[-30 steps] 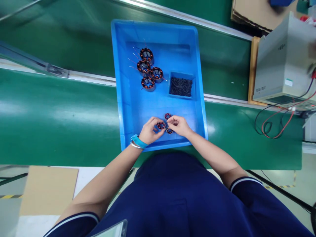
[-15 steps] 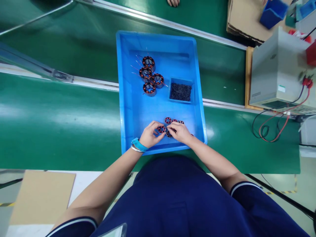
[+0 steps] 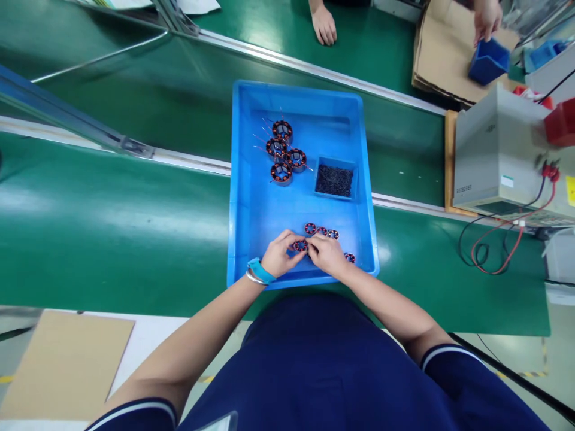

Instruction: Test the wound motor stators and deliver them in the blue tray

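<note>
My left hand [image 3: 279, 254] pinches a small wound motor stator [image 3: 300, 246] with red windings over the near part of a blue tray [image 3: 232, 239]. Right against that stator, my right hand [image 3: 327, 254] has its fingers pressed together; whatever is between them is too small or hidden to make out. Beyond my fingers lie several more small stators [image 3: 309, 228], and another small stator [image 3: 349, 257] sits by the right forearm. Some small parts under the right hand are covered.
Several larger copper-wound stators [image 3: 281, 173] with loose wire ends stand in the tray's far left. A small blue bin [image 3: 336, 178] of thin black pieces is at its right. A grey instrument [image 3: 480, 155] with leads stands right. Across the bench are another person's hands [image 3: 324, 26], one at a blue box [image 3: 489, 61].
The view has shifted, so the tray appears lower and further right. My hands stay together at the small stator. Across the bench, another person's hand now reaches the blue box.
</note>
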